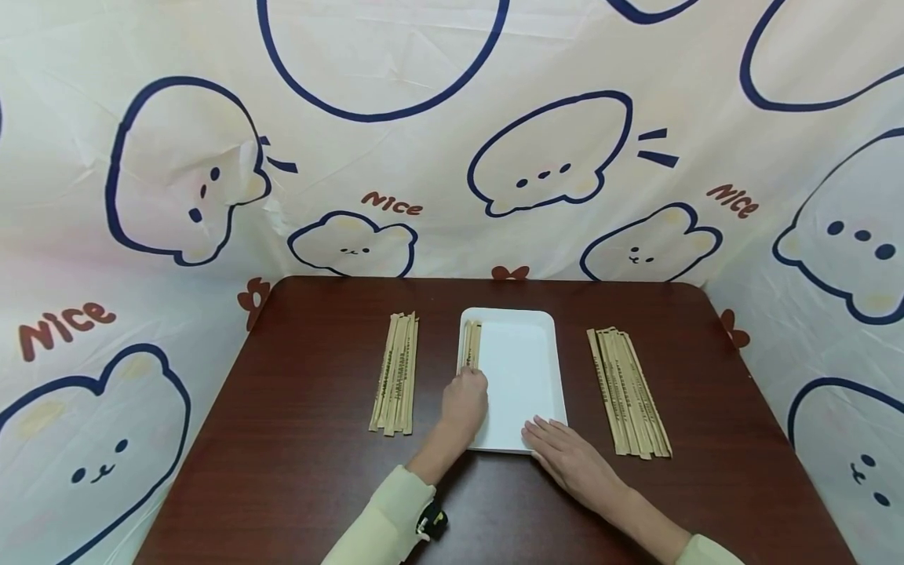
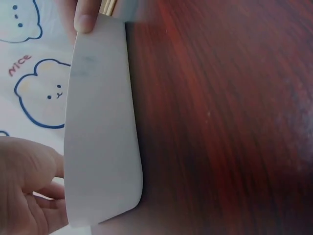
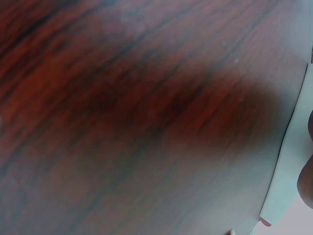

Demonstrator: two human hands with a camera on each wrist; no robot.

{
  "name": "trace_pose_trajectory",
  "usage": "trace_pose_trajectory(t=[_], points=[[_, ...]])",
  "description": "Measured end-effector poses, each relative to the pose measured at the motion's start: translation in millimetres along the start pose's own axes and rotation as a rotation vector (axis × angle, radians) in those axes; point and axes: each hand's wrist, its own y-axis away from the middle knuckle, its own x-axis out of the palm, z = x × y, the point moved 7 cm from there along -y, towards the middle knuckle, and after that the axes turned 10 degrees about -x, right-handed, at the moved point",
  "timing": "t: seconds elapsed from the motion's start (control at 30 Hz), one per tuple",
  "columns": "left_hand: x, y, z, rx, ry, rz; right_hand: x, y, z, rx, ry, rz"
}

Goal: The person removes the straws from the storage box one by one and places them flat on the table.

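In the head view my left hand (image 1: 466, 402) is curled round a few paper-wrapped chopsticks (image 1: 472, 344) along the left inside edge of a white rectangular tray (image 1: 520, 369). Their upper ends stick out beyond the fist; the lower part is hidden. Flat on the tray's near right corner lies my right hand (image 1: 568, 457), fingers extended. The left wrist view shows the tray's outer wall (image 2: 100, 122), with curled fingers of my left hand (image 2: 32, 186) behind its rim. In the right wrist view, fingertips (image 3: 307, 181) rest at the tray's side (image 3: 288, 156).
On the brown table (image 1: 304, 471), a bundle of wrapped chopsticks (image 1: 395, 373) lies left of the tray. A larger bundle (image 1: 628, 392) lies to the right, slightly slanted. A cartoon-printed cloth (image 1: 438, 157) surrounds the table at the back and both sides.
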Motion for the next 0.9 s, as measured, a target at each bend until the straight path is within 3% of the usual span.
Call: trace_pose_trajectory(t=[0.23,0.6,0.9], points=[[7.6,2.8,-5.3,-0.034,-0.095,0.012,-1,-0.5,0,0.005,-0.007,-0.016],[16.6,1.8,-6.3,-0.081,-0.099,0.108,0,0.2,-1,0.024,-0.004,0.026],[19.4,-0.3,-8.8,-0.091,-0.142,0.117,1,0.6,-1,0.007,0.009,0.016]])
